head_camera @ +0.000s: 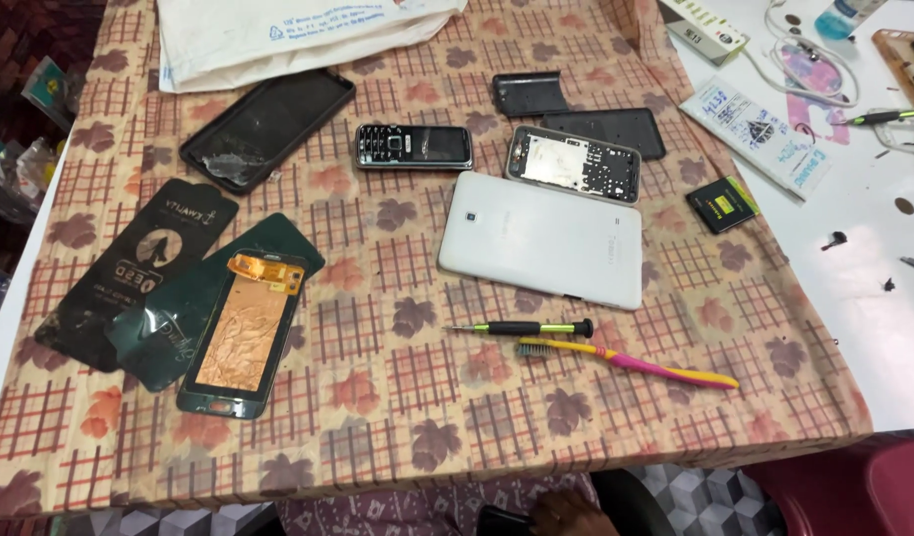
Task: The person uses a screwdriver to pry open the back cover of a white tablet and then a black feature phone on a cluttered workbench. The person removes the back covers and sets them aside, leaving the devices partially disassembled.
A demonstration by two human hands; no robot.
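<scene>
Only 1 hand glimpsed at bottom edge below desk's near edge, seemingly resting on dark object; which hand, and whether gripping, cannot tell. Other hand out of sight. Nearest things: screwdriver and toothbrush lying side by side near desk's near edge, untouched. White tablet face down mid-desk, back still on. Phone frame already stripped; screen panel lifted off, lying toward left edge. Keypad phone intact toward far edge.
</scene>
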